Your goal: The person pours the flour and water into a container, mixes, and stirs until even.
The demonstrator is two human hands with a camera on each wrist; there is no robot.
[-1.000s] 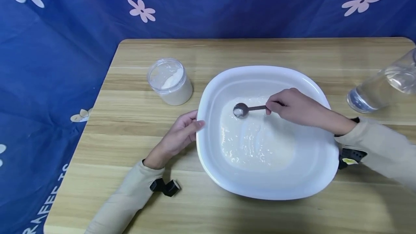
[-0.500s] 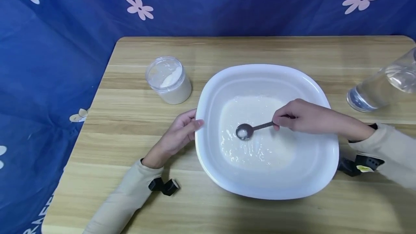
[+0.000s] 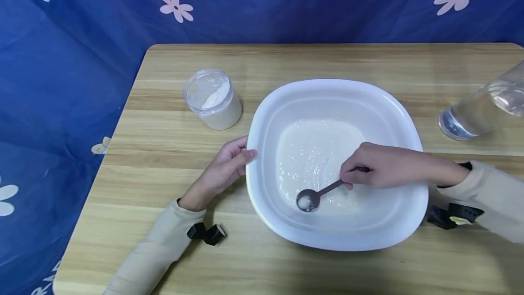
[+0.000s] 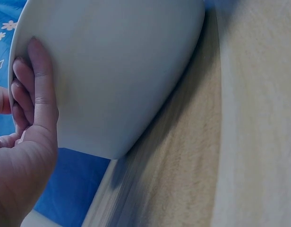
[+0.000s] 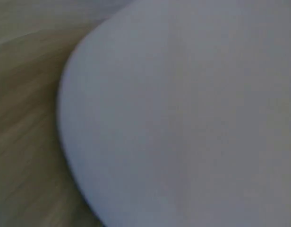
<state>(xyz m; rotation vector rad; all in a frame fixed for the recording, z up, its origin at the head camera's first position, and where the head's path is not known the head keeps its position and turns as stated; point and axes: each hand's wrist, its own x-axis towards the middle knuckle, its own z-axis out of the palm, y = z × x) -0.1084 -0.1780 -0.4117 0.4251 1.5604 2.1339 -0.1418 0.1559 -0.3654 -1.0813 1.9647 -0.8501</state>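
A white oval basin stands on the wooden table, with a whitish, glossy wet layer over its bottom. My left hand grips the basin's left rim, the thumb over the edge; in the left wrist view its fingers lie along the outer wall. Inside the basin my right hand pinches the handle of a dark metal spoon, whose bowl carries a little white stuff. Whether the spoon touches the bottom I cannot tell. Only the basin's blurred outer wall fills the right wrist view, the right hand being out of it.
A clear lidless jar of white powder stands left of the basin. At the right edge is a tall clear vessel of water, partly cut off. Blue flowered cloth hangs behind the wooden table.
My right hand has drawn the spoon from the middle of the basin toward its near side. The left hand keeps its grip on the rim.
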